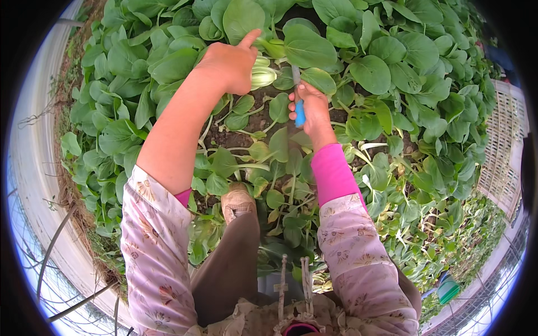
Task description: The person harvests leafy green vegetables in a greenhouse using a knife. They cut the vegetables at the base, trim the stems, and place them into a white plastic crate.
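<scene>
My left hand (231,67) is closed around leafy green plants, its index finger stretched out over a leaf. Pale green bok choy stalk bases (263,74) show at the right side of that hand, pointing right. In my right hand (310,107) is a knife with a blue handle (299,113). Its metal blade (296,74) points away from me, and a broad leaf (310,47) hides the tip. The knife is just right of the stalk bases, with a gap between them. Whatever lies under my left palm is hidden.
Dense standing bok choy (388,52) grows ahead and on both sides. Cut, partly yellowed leaves (260,151) lie on the soil below my hands. My shoe (238,203) stands among them. A pale plastic crate (502,143) is at the right, and a green object (448,290) lies lower right.
</scene>
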Demonstrator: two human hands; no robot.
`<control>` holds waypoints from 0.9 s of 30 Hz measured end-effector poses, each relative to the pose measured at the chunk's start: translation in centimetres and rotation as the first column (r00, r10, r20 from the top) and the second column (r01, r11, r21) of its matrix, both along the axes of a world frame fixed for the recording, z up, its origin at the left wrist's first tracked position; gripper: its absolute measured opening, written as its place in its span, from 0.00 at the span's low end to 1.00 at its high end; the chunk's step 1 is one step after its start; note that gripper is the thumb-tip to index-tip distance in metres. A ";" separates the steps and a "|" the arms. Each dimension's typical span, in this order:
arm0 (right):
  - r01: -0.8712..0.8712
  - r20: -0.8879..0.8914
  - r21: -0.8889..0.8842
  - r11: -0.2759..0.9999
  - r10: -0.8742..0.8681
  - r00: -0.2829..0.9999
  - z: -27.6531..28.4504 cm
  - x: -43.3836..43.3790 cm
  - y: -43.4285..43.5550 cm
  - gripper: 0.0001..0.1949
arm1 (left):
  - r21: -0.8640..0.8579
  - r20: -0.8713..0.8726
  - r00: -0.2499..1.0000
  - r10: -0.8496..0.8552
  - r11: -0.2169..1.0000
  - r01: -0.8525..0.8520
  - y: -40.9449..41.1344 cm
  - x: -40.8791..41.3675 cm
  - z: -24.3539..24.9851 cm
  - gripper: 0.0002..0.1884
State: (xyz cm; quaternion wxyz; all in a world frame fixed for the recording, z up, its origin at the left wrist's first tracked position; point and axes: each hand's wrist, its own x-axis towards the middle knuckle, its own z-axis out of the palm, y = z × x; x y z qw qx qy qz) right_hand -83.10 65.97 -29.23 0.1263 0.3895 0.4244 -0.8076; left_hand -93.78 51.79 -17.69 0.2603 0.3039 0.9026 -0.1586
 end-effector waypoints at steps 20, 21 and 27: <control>-0.348 0.158 0.898 0.270 0.540 0.827 -3.7 -2.2 -1.2 0.12 | 0.044 -0.114 0.989 0.092 0.995 -0.088 -2.5 1.7 -2.3 0.31; -0.361 0.171 0.894 0.263 0.544 0.821 -3.5 -2.0 -1.1 0.12 | 0.049 -0.139 0.987 0.084 0.996 -0.078 -2.6 1.9 -2.3 0.30; -0.301 0.149 0.935 0.186 0.565 0.812 -2.1 -0.6 -0.4 0.12 | 0.237 -0.313 0.948 -0.052 0.963 0.131 -2.9 5.3 -0.9 0.29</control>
